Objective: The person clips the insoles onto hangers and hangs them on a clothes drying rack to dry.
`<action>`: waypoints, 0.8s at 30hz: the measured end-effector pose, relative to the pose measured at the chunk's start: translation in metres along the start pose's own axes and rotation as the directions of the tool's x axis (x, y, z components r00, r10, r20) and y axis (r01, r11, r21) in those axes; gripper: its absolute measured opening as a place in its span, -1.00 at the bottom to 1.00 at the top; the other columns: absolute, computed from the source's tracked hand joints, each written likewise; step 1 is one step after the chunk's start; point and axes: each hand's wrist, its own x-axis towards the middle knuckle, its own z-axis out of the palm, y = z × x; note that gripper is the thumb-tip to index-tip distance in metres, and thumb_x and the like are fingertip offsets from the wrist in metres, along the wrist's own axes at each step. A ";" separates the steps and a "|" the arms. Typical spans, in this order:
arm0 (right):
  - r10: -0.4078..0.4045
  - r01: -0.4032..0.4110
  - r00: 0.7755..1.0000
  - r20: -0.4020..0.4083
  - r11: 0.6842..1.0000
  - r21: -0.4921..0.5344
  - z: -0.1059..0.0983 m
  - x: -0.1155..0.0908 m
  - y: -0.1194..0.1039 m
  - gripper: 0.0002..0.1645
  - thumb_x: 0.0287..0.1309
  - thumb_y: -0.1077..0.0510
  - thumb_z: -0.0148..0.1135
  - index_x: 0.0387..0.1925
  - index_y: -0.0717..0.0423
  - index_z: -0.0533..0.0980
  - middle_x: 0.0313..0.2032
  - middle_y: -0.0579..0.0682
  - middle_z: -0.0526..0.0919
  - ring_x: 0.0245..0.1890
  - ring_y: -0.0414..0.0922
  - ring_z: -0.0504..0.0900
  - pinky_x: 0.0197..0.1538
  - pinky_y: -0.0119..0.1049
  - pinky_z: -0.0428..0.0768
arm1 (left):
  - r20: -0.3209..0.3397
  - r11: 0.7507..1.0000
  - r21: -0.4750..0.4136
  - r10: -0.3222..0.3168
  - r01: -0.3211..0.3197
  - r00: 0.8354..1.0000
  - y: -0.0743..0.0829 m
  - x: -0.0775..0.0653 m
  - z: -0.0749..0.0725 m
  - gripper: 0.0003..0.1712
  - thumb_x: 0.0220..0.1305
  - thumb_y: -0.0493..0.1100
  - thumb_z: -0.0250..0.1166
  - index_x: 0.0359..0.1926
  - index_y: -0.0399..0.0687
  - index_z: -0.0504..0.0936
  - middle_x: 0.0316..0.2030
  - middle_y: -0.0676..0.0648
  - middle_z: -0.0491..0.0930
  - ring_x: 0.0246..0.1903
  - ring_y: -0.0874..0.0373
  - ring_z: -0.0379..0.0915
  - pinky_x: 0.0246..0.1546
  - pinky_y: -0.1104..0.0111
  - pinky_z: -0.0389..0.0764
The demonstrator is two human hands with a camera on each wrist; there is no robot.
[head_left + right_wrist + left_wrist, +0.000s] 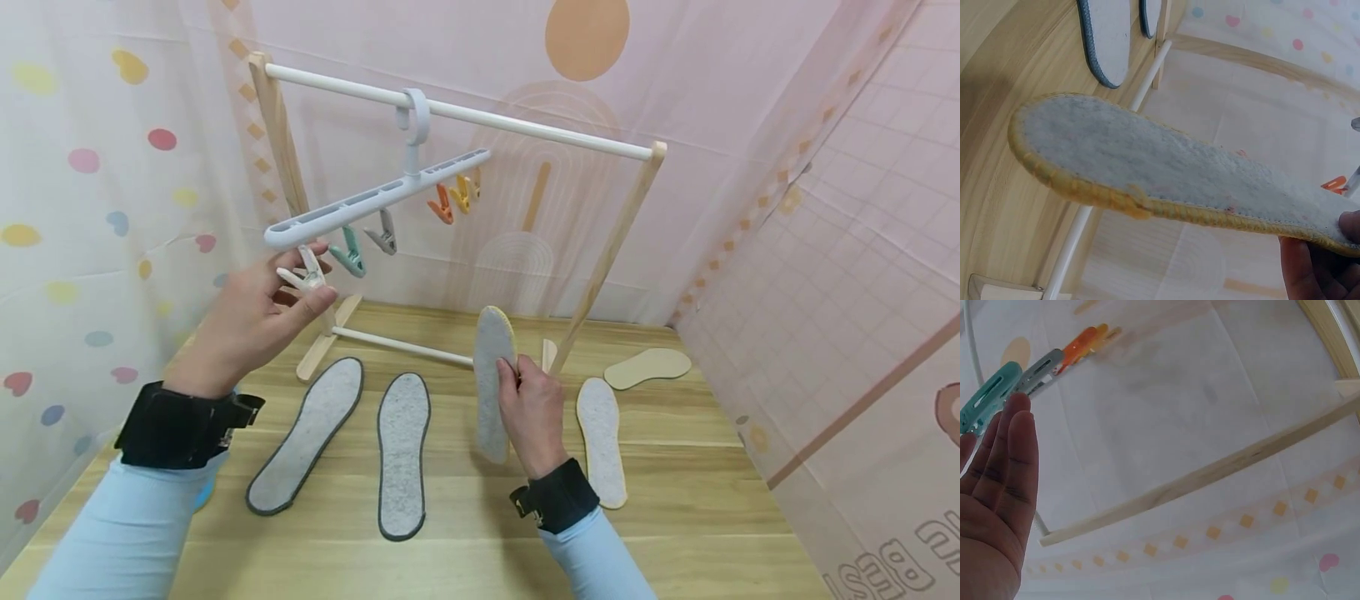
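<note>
A person's left hand, in a pale blue sleeve and black wrist band, reaches up to a white clip at the near end of a light gray hanger. Its thumb lies in front of the clip and its fingers extend behind; whether that grip pinches the clip, I cannot tell. The hanger hooks over the white top rail of a wooden-sided rack. Further along hang a teal clip, a gray clip, an orange clip and yellow ones.

The right hand has a closed grip on a yellow-edged insole, thumb on its fuzzy gray face, fingers behind. This insole is held roughly upright in front of the rack, its lower end free of the hand.

On the wood-grain surface, two dark-edged insoles lie to the left of it; to its right lie another gray insole with yellow edging and, further back, a plain cream insole
</note>
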 end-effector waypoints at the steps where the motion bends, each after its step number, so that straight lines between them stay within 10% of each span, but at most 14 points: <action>1: -0.004 0.004 1.000 -0.001 1.000 0.003 0.000 0.000 0.000 -0.73 0.36 0.12 0.24 -0.38 0.26 0.59 -0.44 0.13 0.72 -0.53 -0.07 0.70 -0.59 -0.33 0.57 | -0.006 1.000 -0.002 0.005 -0.005 1.000 0.002 -0.001 0.000 -0.40 0.38 -0.04 0.28 0.38 -0.02 0.41 0.07 -0.16 0.56 -0.19 0.10 0.49 -0.23 0.66 0.40; 13: -0.061 0.062 0.998 -0.006 0.998 0.015 0.001 0.001 -0.011 -0.73 0.33 0.14 0.27 -0.47 0.22 0.58 -0.55 0.06 0.67 -0.61 -0.15 0.64 -0.65 -0.42 0.43 | -0.091 0.992 -0.076 0.098 -0.105 0.991 0.020 -0.005 -0.004 -0.47 0.40 -0.18 0.23 0.35 -0.10 0.44 -0.11 0.04 0.52 -0.27 0.25 0.36 -0.25 0.57 0.40; 24: -0.108 0.107 0.994 0.004 0.994 0.032 0.001 0.001 -0.023 -0.72 0.36 0.12 0.23 -0.44 0.21 0.59 -0.49 0.07 0.71 -0.54 -0.13 0.70 -0.61 -0.39 0.49 | -0.178 0.964 -0.250 0.048 -0.092 0.983 0.031 -0.002 -0.007 -0.63 0.55 -0.17 0.00 0.22 -0.20 0.54 -0.18 0.08 0.58 -0.33 0.18 0.39 -0.32 0.49 0.40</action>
